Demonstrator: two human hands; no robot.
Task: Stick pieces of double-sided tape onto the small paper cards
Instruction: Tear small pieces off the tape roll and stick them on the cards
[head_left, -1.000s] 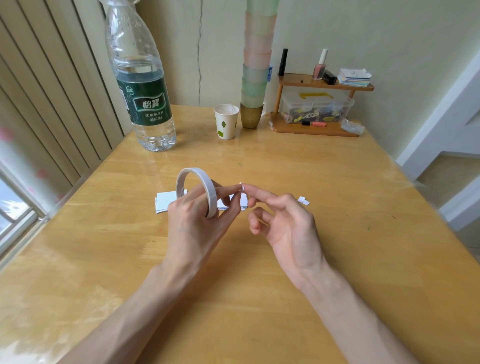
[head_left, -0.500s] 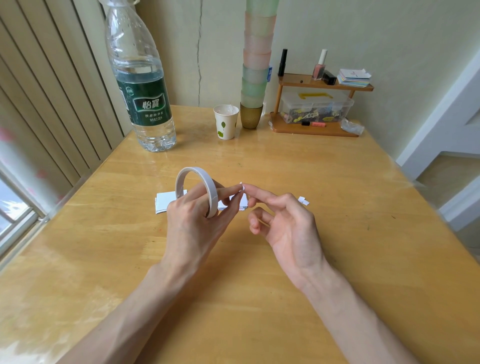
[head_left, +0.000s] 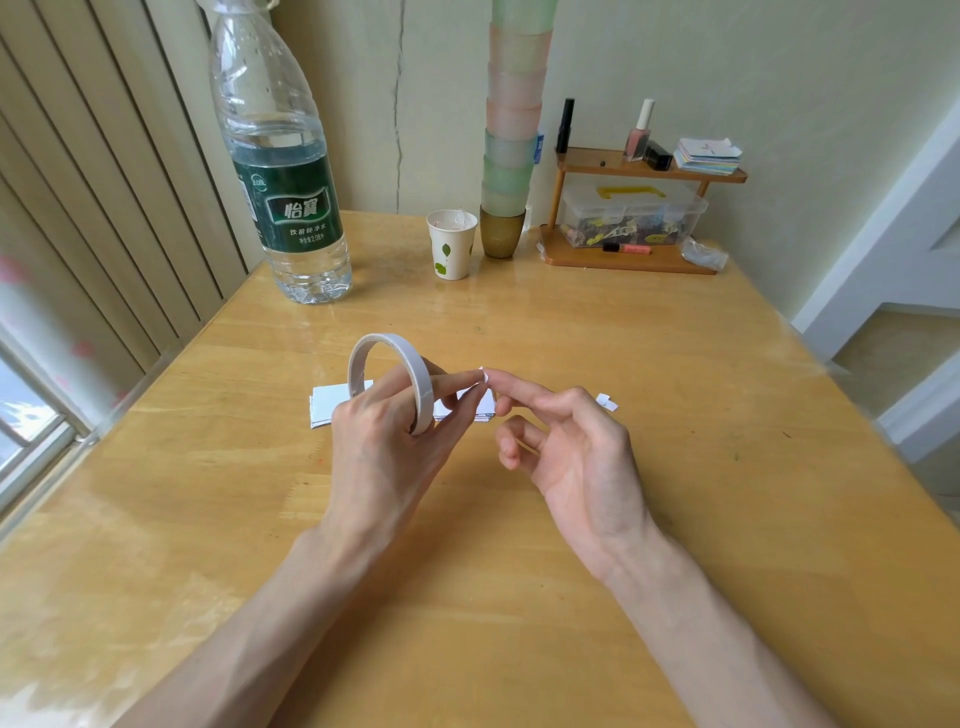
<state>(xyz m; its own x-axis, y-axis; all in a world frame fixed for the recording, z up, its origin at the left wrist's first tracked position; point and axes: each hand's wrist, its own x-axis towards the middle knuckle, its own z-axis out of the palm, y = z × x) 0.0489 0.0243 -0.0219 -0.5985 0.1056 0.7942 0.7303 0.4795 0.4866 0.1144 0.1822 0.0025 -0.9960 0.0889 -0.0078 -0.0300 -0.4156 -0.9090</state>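
Tape piece (head_left: 482, 375), likely featherlight, limp and sticky, sits pinched between your left hand (head_left: 384, 457), which also grips the roll (head_left: 389, 384), and your right hand (head_left: 571, 457). The paper cards (head_left: 332, 408) lie just behind, so hold it only by its edges.

Double-sided tape roll (head_left: 422, 387): thin white ring, upright, gripped in left hand (head_left: 384, 457).
Tape piece (head_left: 482, 375): tiny, white, pinched by right hand (head_left: 566, 457).
Paper cards (head_left: 332, 405): small white stack, lying flat behind the roll.

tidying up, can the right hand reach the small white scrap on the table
Probably yes: the small white scrap lies uncovered right beside the right hand, with nothing between them.
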